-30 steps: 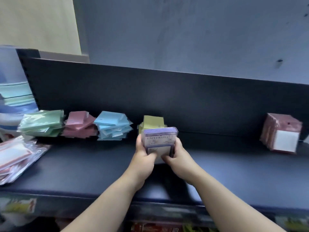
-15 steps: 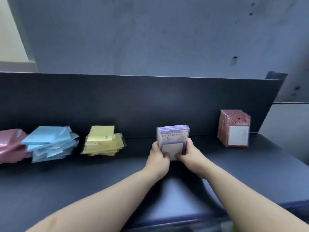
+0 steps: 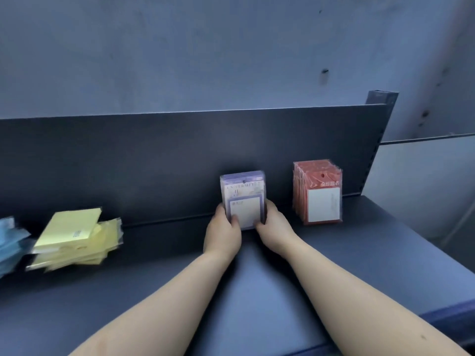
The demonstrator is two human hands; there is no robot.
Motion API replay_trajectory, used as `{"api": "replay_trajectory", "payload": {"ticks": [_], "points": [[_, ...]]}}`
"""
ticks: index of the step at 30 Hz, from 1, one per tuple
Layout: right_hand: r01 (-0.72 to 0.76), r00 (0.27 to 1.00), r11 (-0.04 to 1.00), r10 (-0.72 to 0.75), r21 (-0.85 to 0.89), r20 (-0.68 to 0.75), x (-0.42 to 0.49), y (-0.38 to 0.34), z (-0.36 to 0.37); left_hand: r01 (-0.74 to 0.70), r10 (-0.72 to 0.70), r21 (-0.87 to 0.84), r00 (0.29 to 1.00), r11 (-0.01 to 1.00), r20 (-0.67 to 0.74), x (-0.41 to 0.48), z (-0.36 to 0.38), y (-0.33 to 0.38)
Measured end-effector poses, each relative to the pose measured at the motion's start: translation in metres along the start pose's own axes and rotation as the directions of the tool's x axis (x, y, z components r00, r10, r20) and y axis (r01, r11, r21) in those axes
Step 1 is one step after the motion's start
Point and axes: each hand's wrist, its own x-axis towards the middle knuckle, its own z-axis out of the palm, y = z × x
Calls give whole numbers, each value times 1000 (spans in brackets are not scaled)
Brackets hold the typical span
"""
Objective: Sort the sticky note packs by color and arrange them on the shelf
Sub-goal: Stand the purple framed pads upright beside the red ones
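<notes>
Left hand (image 3: 223, 233) and right hand (image 3: 273, 227) out over the dark shelf (image 3: 257, 291), fingers curled, gripping the purple sticky note packs (image 3: 243, 199) between them by the lower side edges, thumbs on the front. Held upright as one stack, clear-wrapped, purple border round a white note panel, "UNIVERSITY" printed near the top; lower edge on or just above the shelf, cannot tell which. Just to the right and apart, red sticky note packs (image 3: 318, 192) standing upright, white square on the front. Well off to the left, yellow sticky note packs (image 3: 77, 237) in a loose flat heap, then blue sticky note packs (image 3: 10, 242) cut by the frame edge. Behind all, dark back panel (image 3: 154, 163), then grey wall (image 3: 205, 47).
</notes>
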Motion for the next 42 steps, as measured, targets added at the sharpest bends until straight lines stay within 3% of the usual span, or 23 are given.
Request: {"api": "replay_trajectory", "payload": {"ticks": [10,20,37,42], "points": [[-103,979,985,125,137,-162,2,4,6,11,-71,394,988,919,137,12,17,-1],[-54,977,977,94,205,-191,7,4,10,-99,49,366,988,925,145,6,13,-4],[-5,977,985,41,173,-208,0,5,7,-59,23,355,994,933,103,5,13,-2],[75,959,990,-39,120,-282,-2,7,10,-8,-26,292,994,956,110,4,11,-2]]}}
